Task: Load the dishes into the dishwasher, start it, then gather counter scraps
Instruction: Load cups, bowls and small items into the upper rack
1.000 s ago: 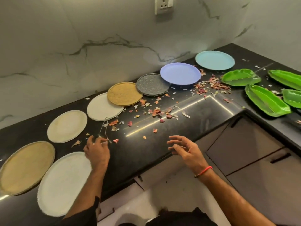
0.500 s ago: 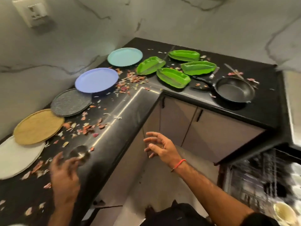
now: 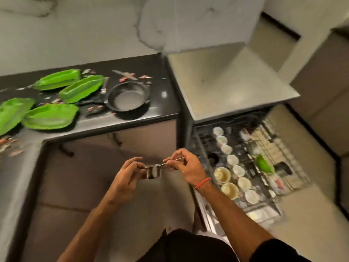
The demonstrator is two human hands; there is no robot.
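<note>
A small steel measuring cup [image 3: 153,172] with a thin handle hangs in mid-air over the floor in front of the cabinets. My left hand [image 3: 127,176] grips the cup's bowl from the left. My right hand [image 3: 184,165] pinches its handle from the right. To the right, the open dishwasher's pulled-out rack [image 3: 207,148] holds several small white and cream bowls [image 3: 232,160] and a green item [image 3: 264,164]. On the black counter [image 3: 160,110] lie several green leaf-shaped plates [image 3: 50,116], a black frying pan [image 3: 128,96] and pink scraps [image 3: 128,77].
A knife [image 3: 122,74] lies behind the pan among the scraps. More scraps [image 3: 11,146] sit at the counter's left edge. The grey dishwasher top [image 3: 232,80] stands right of the counter. Brown cabinet doors [image 3: 147,137] are below the counter.
The view swung right from the row of plates to the dishwasher. My left hand lifted the steel cup off the counter, and my right hand, empty before, now pinches its handle.
</note>
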